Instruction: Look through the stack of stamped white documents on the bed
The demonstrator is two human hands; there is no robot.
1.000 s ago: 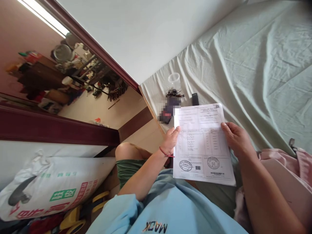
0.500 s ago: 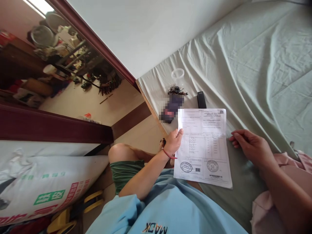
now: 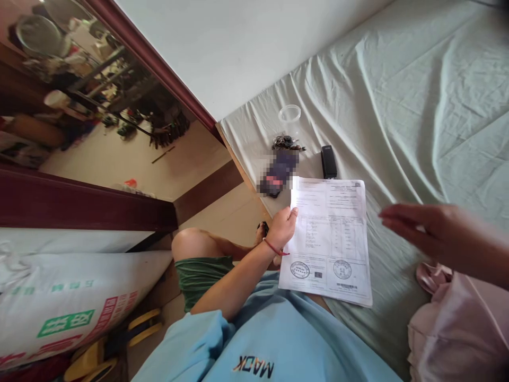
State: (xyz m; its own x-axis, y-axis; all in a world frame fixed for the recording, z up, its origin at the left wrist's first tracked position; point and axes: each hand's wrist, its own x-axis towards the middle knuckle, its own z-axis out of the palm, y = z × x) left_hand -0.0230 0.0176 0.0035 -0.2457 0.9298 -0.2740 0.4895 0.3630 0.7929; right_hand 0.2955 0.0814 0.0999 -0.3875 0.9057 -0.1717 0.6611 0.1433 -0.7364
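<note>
While a white sack [image 3: 79,313] lies far to the left of the papers [image 3: 324,241], a yellow thing [image 3: 89,361] sits below it, too cut off to identify. Clutter [image 3: 127,114] crowds the floor up and to the left of the papers. Green shorts [image 3: 202,278] show nearer on that side, and a blue shirt [image 3: 270,334] spreads below the papers' lower edge. The left hand [image 3: 282,228], a red cord [image 3: 276,248] at its wrist, is at the papers' left edge, its fingers clamped on them with the thumb on top. Up and to the left of the papers, on a pale green cloth [image 3: 397,132], are a pixelated dark thing [image 3: 278,172], then keys [image 3: 284,142], then a clear cup [image 3: 289,114]. The papers themselves, printed side up with two stamps, reach over the lap and the cloth's edge. A black case [image 3: 328,162] lies at their top edge; whether they touch, I cannot tell. Right of the papers, apart from them, the blurred right hand [image 3: 421,225] hangs with a small gap between its loosely bent fingers. A pink bag [image 3: 461,323] lies lower, right of the papers.
</note>
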